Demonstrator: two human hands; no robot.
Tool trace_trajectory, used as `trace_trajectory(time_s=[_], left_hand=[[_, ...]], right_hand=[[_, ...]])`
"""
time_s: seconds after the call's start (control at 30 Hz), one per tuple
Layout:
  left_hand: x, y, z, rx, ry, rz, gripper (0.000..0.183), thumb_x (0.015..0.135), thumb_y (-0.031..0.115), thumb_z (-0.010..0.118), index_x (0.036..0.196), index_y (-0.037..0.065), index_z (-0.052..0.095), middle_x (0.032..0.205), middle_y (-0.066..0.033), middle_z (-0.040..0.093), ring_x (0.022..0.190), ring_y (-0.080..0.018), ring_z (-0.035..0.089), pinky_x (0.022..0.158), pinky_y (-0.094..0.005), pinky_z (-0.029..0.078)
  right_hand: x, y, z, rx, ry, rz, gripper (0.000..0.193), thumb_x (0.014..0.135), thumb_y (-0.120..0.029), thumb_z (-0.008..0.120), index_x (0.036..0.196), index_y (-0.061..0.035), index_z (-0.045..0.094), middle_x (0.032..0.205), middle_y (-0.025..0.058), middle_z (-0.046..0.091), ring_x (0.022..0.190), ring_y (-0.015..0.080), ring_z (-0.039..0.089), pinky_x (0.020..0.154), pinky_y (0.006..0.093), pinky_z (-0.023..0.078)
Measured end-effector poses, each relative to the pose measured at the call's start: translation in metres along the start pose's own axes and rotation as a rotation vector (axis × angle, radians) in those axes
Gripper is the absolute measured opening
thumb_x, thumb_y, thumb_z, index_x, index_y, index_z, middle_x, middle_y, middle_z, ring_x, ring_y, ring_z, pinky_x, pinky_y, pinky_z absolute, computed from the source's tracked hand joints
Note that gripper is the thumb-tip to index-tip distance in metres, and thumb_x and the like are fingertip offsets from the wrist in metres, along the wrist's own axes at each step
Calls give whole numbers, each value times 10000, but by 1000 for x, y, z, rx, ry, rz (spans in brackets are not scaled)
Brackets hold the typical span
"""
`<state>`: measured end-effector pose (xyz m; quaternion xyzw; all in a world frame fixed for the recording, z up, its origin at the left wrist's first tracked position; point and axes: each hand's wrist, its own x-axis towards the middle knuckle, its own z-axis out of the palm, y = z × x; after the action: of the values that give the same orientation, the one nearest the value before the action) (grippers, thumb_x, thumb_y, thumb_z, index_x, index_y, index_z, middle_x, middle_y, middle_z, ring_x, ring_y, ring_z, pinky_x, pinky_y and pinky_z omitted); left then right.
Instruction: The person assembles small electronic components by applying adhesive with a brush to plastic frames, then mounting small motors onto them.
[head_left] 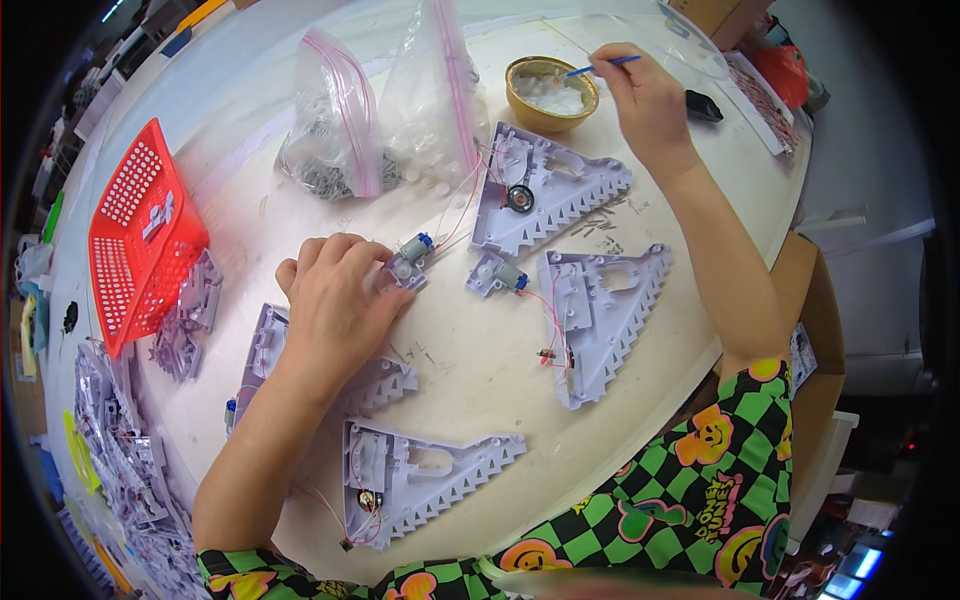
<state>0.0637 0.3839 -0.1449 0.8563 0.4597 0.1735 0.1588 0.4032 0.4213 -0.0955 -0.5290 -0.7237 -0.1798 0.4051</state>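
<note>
L. hand: fingers curled, thumb & fingertips gripping grey motor unit w/ blue end cap, mid-table.
R. hand: pinching thin blue stick, tip at yellowish bowl of white paste, far side of table from me.
Nearby: 2nd motor unit, wired, btwn. two saw-edged grey half-shells, upper & lower.
Also: 1 red perf. basket, L. side.

Two hands, four toothed shells, two zip bags, one bowl
</note>
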Motion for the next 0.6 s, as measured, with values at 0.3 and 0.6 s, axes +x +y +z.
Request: trace_trajectory(time_s=[0.3, 0.6], left_hand=[[3, -8, 2, -60, 13, 4, 308, 644, 216, 747, 907, 85, 653, 951, -52, 607, 974, -251, 501, 829, -396, 292], [2, -8, 4, -87, 32, 14, 261, 697, 215, 711, 878, 32, 667, 957, -75, 613, 995, -256, 487, 849, -400, 283]], right_hand=[[-14, -66, -36, 851, 60, 279, 147, 946, -45, 467, 1036, 55, 527, 1005, 159, 589, 919, 214, 617, 843, 348, 524], [-47, -131, -6, 966, -294, 218, 112, 904, 11, 527, 999, 63, 556, 967, 101, 597, 845, 125, 577, 772, 220, 467]])
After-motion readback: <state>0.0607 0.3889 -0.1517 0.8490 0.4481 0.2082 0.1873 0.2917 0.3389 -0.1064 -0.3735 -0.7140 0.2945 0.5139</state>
